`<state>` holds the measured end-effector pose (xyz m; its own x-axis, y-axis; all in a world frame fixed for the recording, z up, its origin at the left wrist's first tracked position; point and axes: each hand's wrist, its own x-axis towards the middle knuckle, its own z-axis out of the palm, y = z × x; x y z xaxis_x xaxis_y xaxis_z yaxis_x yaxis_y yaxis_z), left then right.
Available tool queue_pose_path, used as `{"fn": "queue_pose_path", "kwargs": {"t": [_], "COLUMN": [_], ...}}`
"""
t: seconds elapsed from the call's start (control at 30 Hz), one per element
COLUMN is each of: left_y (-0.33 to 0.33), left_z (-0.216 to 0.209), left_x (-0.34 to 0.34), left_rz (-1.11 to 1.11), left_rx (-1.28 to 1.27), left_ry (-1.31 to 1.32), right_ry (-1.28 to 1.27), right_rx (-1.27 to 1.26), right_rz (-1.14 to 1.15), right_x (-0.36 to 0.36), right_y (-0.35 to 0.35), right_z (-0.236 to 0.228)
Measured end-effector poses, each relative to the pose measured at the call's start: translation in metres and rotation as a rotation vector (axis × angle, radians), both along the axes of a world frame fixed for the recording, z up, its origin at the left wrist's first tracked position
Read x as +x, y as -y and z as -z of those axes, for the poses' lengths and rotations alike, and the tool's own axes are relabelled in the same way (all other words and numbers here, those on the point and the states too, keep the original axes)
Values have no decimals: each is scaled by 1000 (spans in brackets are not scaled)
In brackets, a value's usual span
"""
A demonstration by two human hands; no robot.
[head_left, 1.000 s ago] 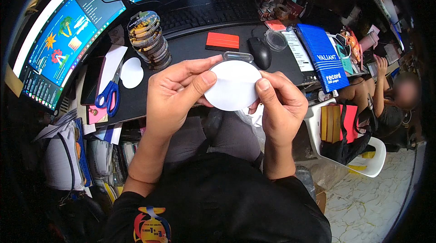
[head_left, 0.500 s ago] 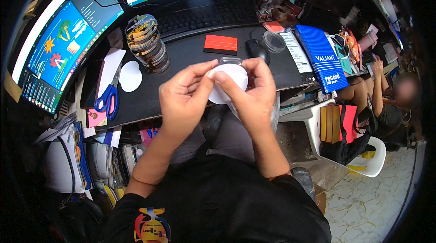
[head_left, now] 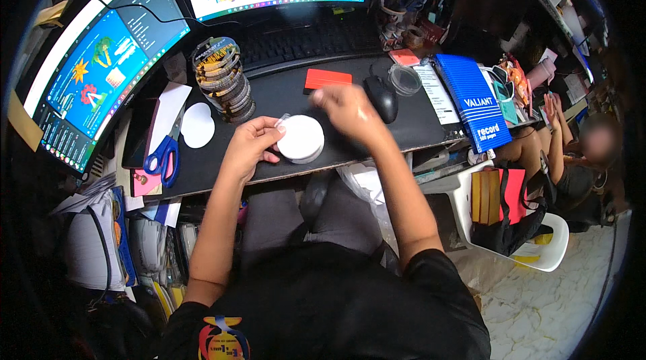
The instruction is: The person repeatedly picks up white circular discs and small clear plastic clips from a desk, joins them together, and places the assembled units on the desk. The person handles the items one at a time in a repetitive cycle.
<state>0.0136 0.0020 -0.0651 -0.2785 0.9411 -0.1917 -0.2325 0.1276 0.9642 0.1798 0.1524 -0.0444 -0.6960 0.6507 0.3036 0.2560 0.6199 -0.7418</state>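
Thumb and fingers of my left hand (head_left: 254, 146) grip the left edge of a round white disc (head_left: 301, 138) with a clear plastic rim and tab, held low over the front of the desk. My right hand (head_left: 348, 114) hovers to the right of the disc, apart from it. Its fingers look curled in, but they are blurred and partly hidden by the back of the hand. Just beyond it lies a red squeegee card (head_left: 327, 80) with a dark edge. White paper circles (head_left: 198, 125) lie on the desk at the left.
A tall stack of round printed discs (head_left: 225, 81) stands before the keyboard (head_left: 309, 44). Blue-handled scissors (head_left: 163, 157) lie left. To the right are a black mouse (head_left: 381, 99), a clear round lid (head_left: 405, 80) and a blue record book (head_left: 473, 101). Another person sits beyond a white chair (head_left: 555, 245).
Both hands were together at the disc. My right hand has let go and moved up and away; my left hand has lowered the disc to the left.
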Motion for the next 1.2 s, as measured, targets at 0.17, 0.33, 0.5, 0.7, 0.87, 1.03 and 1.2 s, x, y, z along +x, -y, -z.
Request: {"fn": "queue_pose_path", "kwargs": {"t": [0.17,0.33,0.5,0.7,0.87,1.03,1.2], "left_y": [-6,-1,-29,-35,-43,-69,-124], "left_z": [16,17,21,17,15,15,13], "left_x": [21,42,83,71,58,21,-7], "left_rz": [-279,-61,-289,-131,-81,-53,175], "left_rx": [44,-157,-61,34,-3,81,42], "left_ry": [-74,-628,-1378,-1157,-1144,-1117,-818], "right_ry": [536,663,141,190,378,407,418], "right_rx": [291,291,895,653,717,687,665], "right_rz": [41,62,263,153,205,182,73], "right_x": [-32,-40,-19,37,31,23,21], "right_y": [-69,-73,-39,21,35,27,18], "right_z": [2,7,-9,-24,-7,6,6]}}
